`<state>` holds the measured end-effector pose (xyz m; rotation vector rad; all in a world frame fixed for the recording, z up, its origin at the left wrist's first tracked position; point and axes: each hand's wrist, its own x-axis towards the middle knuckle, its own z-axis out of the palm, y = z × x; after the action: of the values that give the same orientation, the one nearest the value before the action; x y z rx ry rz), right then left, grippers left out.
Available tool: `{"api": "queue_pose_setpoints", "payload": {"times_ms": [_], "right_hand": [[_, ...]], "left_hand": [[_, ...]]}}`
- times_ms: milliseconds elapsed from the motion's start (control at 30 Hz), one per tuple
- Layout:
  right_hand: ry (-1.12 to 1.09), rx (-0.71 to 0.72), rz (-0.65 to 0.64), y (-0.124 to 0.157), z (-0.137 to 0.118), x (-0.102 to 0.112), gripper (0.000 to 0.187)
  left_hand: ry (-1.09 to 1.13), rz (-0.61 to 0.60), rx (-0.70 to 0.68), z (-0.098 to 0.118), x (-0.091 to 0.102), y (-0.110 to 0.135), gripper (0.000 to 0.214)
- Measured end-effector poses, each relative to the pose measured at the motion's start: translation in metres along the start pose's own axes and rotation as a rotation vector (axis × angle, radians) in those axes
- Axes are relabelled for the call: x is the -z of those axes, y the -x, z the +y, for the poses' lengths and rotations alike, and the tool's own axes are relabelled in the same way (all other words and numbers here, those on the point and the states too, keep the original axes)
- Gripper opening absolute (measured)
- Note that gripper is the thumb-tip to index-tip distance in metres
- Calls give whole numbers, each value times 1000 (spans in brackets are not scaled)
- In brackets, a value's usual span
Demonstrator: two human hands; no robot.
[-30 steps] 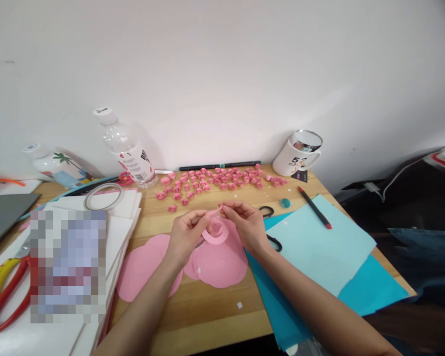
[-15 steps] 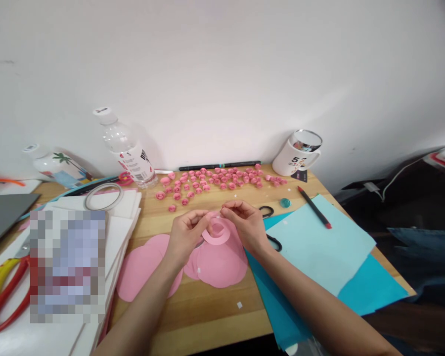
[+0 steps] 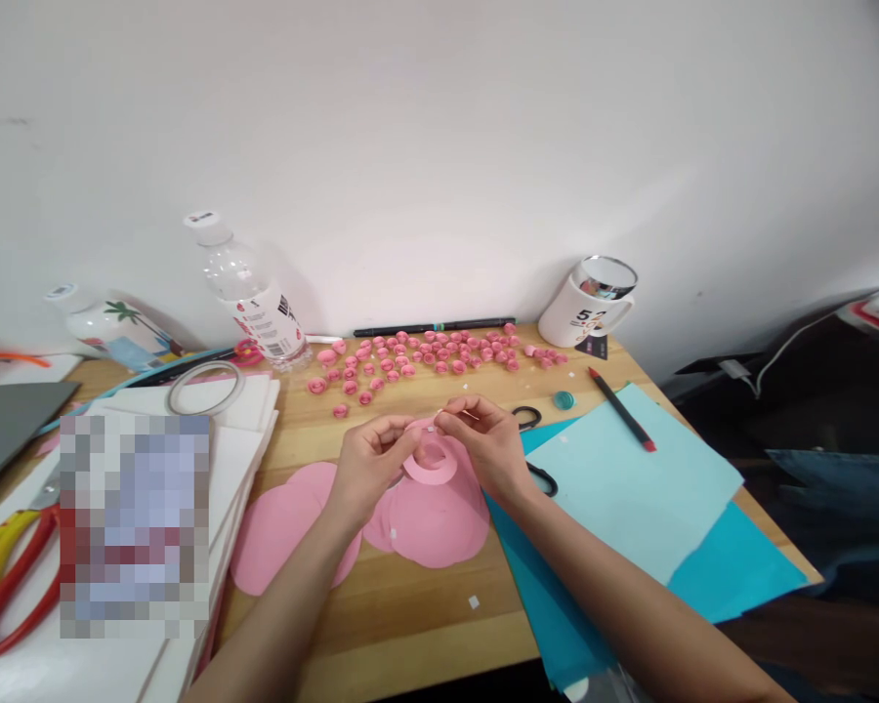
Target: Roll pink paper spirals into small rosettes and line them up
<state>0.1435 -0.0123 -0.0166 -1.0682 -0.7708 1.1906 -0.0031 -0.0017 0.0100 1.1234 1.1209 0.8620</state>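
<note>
A pink paper spiral (image 3: 432,474) hangs in a curl between my two hands, over the tabletop. My left hand (image 3: 373,459) pinches its left side between thumb and fingers. At its upper right end, the thumb and forefinger of my right hand (image 3: 483,439) are closed on the strip. A tiny pale square (image 3: 431,429) shows on the paper between the fingertips. Beneath the hands lie overlapping pink paper circles (image 3: 439,527), with more pink circles (image 3: 278,532) partly hidden by my left forearm. Many small rolled pink paper roses (image 3: 458,367) are spread beyond my hands.
Blue paper sheets (image 3: 630,478) lie at right, with a red-tipped black pen (image 3: 622,410) and black-handled scissors (image 3: 542,478). A white mug (image 3: 582,308) and a clear bottle (image 3: 253,293) stand by the wall. White paper (image 3: 241,459), a tape roll (image 3: 205,389) and red-yellow scissors (image 3: 25,566) are at left.
The paper spiral has shifted slightly to the right, and my right fingertips have turned a little at its end. Both hands keep their pinch. The other things are unchanged.
</note>
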Motion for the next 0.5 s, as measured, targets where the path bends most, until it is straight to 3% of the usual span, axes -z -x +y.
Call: {"api": "queue_pose_setpoints", "payload": {"times_ms": [500], "right_hand": [[38,0,-24,-1,2,0,19]], "left_hand": [[16,35,-2,-2,0,-1,25]]}}
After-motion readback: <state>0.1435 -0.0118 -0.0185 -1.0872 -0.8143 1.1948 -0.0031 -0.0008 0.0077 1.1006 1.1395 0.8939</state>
